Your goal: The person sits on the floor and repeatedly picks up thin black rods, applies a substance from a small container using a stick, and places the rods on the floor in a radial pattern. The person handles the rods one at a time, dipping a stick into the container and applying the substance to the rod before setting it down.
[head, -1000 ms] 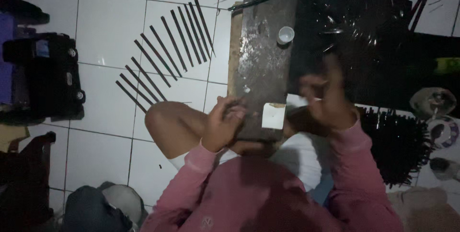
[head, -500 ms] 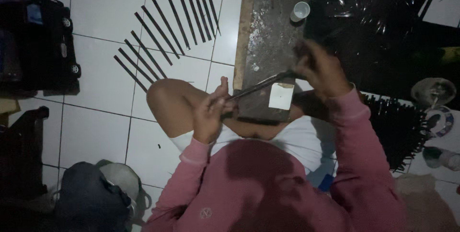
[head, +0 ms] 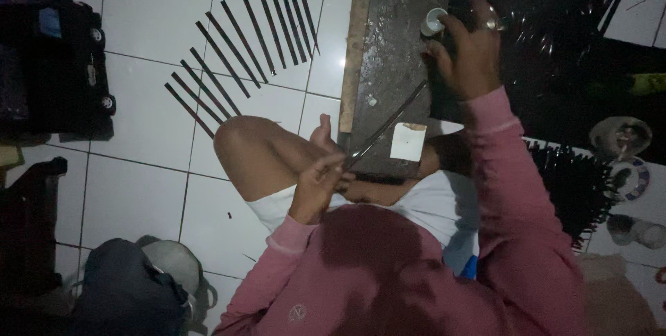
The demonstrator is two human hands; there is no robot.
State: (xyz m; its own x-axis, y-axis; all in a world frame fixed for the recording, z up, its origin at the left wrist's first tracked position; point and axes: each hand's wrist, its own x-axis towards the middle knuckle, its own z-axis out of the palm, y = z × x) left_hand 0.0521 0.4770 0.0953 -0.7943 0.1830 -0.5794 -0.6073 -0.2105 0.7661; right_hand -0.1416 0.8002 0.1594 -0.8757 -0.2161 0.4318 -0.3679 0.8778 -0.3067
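Right hand (head: 472, 52) has left the strip, fingers now at small white cup (head: 433, 21), grip unclear | left hand (head: 320, 185) pinches thin dark strip (head: 385, 126) slanting across wooden board (head: 395, 65) | gluing pause, likely.

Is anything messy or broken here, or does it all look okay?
Nothing looks broken or spilled. The dark strips lie fanned out in a neat row on the white floor tiles. The left hand holds one long strip over the dark board, and the right hand is at a small white cup.
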